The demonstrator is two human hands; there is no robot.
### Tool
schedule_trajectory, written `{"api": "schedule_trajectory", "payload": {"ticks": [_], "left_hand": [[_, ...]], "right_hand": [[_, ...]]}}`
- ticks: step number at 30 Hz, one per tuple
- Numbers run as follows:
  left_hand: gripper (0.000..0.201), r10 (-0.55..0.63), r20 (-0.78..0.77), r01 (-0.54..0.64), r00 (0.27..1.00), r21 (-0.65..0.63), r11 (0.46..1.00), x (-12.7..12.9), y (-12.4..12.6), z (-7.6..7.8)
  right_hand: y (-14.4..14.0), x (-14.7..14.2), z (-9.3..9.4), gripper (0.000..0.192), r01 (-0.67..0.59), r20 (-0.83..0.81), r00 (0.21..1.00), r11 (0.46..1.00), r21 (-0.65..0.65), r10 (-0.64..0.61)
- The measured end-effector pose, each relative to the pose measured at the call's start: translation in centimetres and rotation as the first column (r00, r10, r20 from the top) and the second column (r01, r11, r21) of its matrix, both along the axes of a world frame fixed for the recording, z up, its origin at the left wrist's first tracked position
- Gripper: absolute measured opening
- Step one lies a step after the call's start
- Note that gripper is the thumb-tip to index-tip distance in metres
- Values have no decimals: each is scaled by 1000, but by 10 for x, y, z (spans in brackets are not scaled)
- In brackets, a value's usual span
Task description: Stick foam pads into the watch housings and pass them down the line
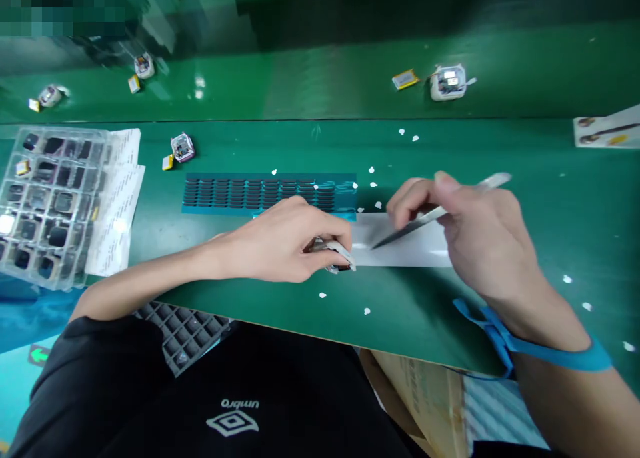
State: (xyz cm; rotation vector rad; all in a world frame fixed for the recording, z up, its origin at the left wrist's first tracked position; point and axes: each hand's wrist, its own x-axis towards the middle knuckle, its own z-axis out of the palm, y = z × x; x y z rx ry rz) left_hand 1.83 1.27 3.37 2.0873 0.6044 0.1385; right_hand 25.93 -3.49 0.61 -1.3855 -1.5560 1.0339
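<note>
Slim tool (428,218) slants in the right hand (477,235) — dark tip (389,239) lower-left.

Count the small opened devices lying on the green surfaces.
4: far-left device, upper-left device, nearer left-side device, upper-right device. Others may be hidden.

Head view, looking forward and down
</note>
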Motion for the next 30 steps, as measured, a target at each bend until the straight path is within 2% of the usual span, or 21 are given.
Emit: {"api": "schedule_trajectory", "payload": {"ticks": [3,6,9,11,16,19,22,25,27,28,30], "left_hand": [[15,-30,-115,53,993,200,978,-2,0,-3],[15,-71,-295,182,953,370,911,-2,-3,-4],[16,-94,-427,288,899,416,862,-1,-4,-3],[18,-97,-469,312,878,406,859,1,-3,-1],[20,-108,-507,302,855,318,899,2,3,4],[20,-110,-480,267,871,273,924,1,5,4],[22,-112,-375,207,920,221,953,-2,8,1],[20,-61,-203,91,977,144,985,-3,11,-3],[16,57,-66,-55,996,25,998,-3,12,-6],[15,133,-1,-132,991,-79,988,-2,12,-7],[17,265,86,-224,961,-327,918,0,11,-8]], "right_hand": [[2,4,3,74,53,125,991,999,-2,-52],[3,6,5,70,-7,121,993,999,-50,13],[3,4,3,59,-71,124,989,996,-52,77],[2,3,1,56,-73,115,990,996,-55,79],[-1,0,-4,48,-50,77,995,993,-104,59],[0,2,-5,43,-49,46,997,993,-112,55],[3,4,-5,44,-22,-34,999,991,-128,18],[2,4,-3,38,67,-167,982,990,-122,-87],[-1,3,-1,28,144,-281,946,986,-81,-161],[-3,1,0,24,180,-328,927,983,-42,-184],[-8,-3,1,21,244,-371,905,968,53,-208]]}}
